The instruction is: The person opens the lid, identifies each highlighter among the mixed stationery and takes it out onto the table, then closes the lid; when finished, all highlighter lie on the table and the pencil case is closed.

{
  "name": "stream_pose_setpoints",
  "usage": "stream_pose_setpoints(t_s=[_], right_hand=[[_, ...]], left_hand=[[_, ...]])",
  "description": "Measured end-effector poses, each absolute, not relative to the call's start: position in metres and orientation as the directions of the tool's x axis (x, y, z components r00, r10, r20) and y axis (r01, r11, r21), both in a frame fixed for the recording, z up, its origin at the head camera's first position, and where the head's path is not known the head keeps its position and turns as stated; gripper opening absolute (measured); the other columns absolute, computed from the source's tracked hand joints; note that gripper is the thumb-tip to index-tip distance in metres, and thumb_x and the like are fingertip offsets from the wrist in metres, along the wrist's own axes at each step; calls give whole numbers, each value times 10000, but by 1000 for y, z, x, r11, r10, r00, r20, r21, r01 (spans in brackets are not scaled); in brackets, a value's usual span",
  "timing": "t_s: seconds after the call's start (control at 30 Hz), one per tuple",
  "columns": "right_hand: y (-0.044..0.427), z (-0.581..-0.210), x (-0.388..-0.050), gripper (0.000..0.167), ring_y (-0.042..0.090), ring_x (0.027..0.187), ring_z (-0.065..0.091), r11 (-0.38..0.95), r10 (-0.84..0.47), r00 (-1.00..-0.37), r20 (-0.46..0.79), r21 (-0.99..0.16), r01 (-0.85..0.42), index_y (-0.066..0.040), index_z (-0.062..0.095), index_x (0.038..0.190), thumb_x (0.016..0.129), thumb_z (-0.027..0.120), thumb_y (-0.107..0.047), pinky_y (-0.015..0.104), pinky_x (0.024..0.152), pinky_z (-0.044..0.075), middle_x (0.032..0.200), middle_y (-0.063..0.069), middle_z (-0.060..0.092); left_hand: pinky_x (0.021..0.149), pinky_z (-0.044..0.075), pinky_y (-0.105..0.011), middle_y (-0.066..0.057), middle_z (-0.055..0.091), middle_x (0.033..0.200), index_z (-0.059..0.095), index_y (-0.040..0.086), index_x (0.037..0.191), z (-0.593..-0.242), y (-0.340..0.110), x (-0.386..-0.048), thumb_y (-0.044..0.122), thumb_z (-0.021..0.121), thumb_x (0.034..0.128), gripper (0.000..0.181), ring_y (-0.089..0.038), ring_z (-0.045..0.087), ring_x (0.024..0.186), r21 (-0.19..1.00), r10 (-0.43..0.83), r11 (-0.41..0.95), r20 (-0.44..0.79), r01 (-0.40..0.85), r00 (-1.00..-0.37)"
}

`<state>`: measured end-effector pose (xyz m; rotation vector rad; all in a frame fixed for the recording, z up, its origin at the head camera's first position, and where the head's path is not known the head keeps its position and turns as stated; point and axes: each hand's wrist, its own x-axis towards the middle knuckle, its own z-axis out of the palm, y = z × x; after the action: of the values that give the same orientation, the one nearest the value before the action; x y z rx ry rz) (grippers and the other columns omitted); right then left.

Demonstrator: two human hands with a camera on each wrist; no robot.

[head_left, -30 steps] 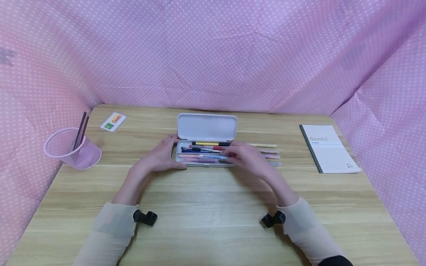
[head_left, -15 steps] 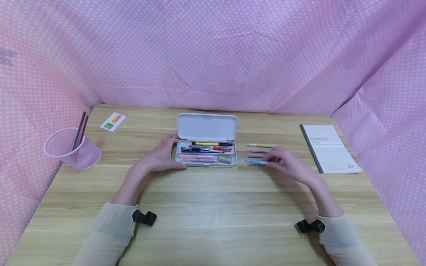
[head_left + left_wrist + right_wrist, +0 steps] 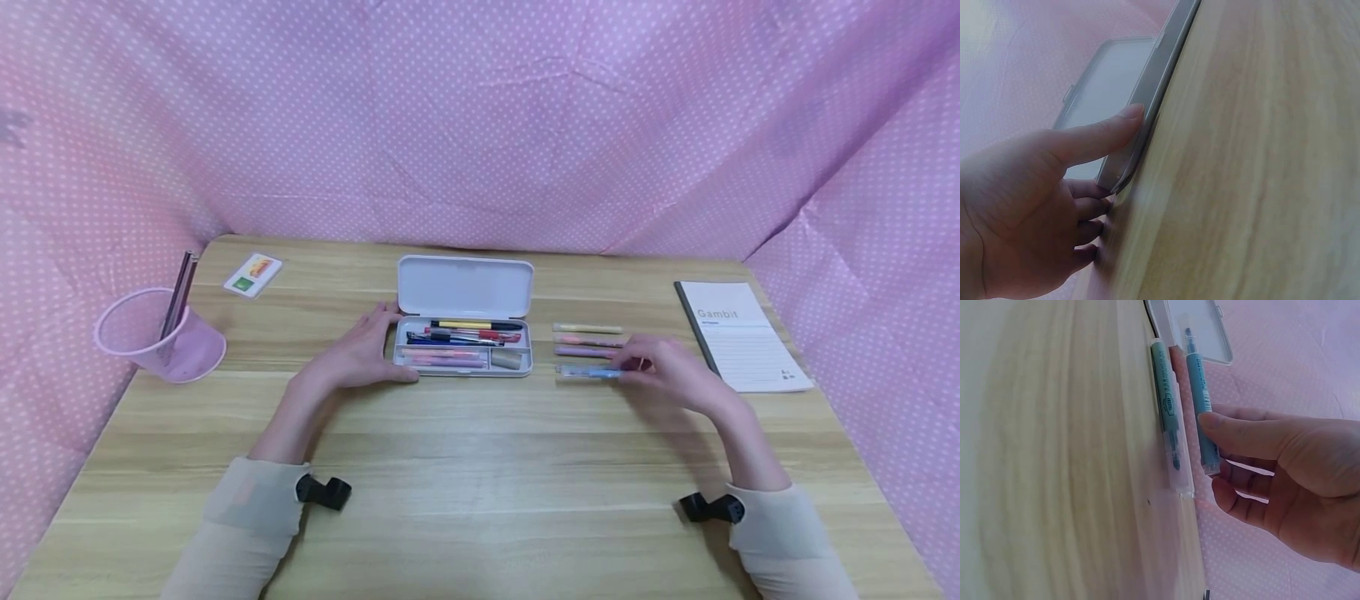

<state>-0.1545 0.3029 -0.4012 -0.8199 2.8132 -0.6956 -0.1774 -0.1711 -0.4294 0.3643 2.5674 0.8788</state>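
Right fingers: the right hand (image 3: 1313, 481) pinches the blue highlighter (image 3: 1200, 394) near one end, between thumb and fingertips.
Change: a second ago it was over the pencil case (image 3: 465, 285); now it is right of it, apparently taken out.
Green highlighter (image 3: 1167, 409): just beside the blue one; contact unclear.
Left fingers: the left hand (image 3: 354, 354) grips the case's left end.

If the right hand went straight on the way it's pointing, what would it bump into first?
The right hand would probably meet the purple pen, then the open pencil case; but its height is unclear, so it could pass over them.
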Motion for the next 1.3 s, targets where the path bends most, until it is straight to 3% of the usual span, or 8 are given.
stream_pose_setpoints(t_s=[0.23,0.63,1.3], right_hand=[[302,-405,-153,204,23,792,605,747,-553,-833,19,-433,-505,-192,787,963,835,821,-36,257,701,547,928,-75,735],[297,-408,-154,174,102,857,643,781,-538,-839,-76,-418,-464,-190,779,945,847,811,-50,364,784,564,967,-57,726],[295,-406,-152,174,103,862,653,804,-526,-845,-96,-379,-458,-175,792,955,838,823,-50,329,774,564,968,-45,732]], left_hand=[[1295,80,-648,-207,29,1740,323,58,1567,-429,-171,-177,475,855,793,1027,-485,21,1597,630,367,769,-293,110,-883],[1296,92,-648,-215,48,1737,321,57,1568,-429,-171,-177,485,846,804,1020,-483,38,1597,638,375,761,-285,117,-882],[1302,73,-638,-189,34,1745,300,58,1577,-431,-172,-179,465,848,808,1028,-459,-1,1607,631,369,769,-301,107,-879]])
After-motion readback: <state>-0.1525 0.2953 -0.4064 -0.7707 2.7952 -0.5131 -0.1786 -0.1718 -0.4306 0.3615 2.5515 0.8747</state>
